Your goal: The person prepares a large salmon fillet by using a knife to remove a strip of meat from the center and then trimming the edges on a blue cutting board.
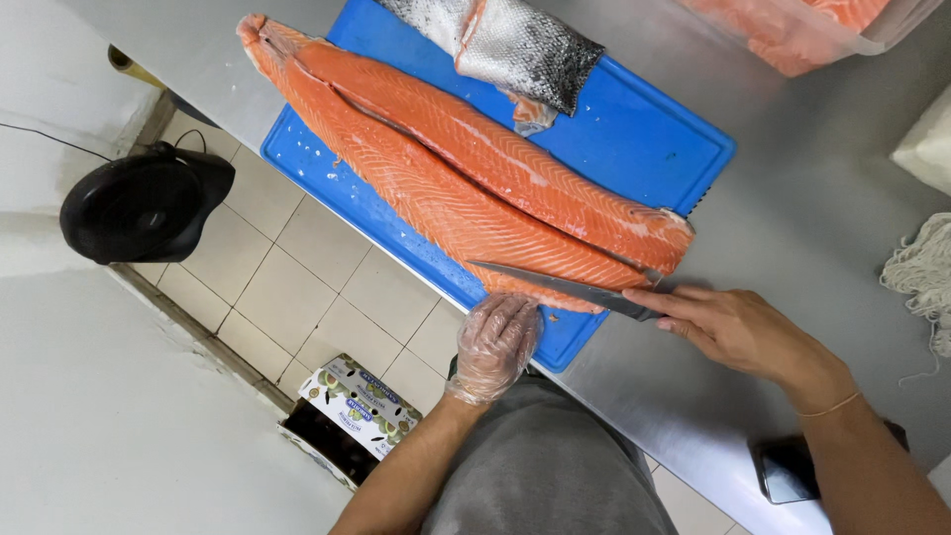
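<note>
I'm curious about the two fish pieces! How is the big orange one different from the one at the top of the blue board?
The big fillet lies flesh up, bright orange; the smaller piece lies skin up, silvery grey and scaly. The big fillet stretches across the whole blue cutting board; the smaller piece sits at its far edge. The knife meets the big fillet; nothing touches the smaller piece. Both lie on that board.

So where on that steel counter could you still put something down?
Bare steel counter lies to the right of the blue cutting board, between it and the white string bundle. More bare steel lies near the dark flat object. The board is crowded: the long orange salmon fillet and a skin-side piece cover most of it, both hands at its near edge.
</note>
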